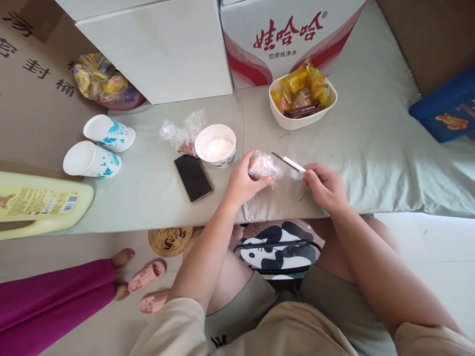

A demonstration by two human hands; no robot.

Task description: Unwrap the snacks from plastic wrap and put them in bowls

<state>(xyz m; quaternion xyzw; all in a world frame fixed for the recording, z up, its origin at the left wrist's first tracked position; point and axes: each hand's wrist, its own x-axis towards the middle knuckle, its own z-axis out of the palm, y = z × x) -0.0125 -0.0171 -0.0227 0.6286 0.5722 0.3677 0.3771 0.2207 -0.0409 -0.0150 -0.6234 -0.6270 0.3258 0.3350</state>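
My left hand [245, 180] is wrapped round a small bundle in clear plastic wrap [262, 167], held just above the cloth-covered surface. What lies inside the wrap looks pale pinkish, but I cannot make out its kind. In my right hand [326, 185] is a small knife [291, 162], its blade pointing left toward the bundle without touching it. Left of the bundle stands a paper bowl [215, 143] with white contents. A black smartphone [193, 178] lies beside the bowl, and crumpled plastic wrap [183, 129] with something reddish sits behind the phone.
A white basket [303, 122] of packaged snacks stands at the back right, before a printed carton [256, 44]. Two paper cups [107, 159] lie tipped at left, near a yellow jug [44, 202]. Another person's legs [63, 291] show at lower left.
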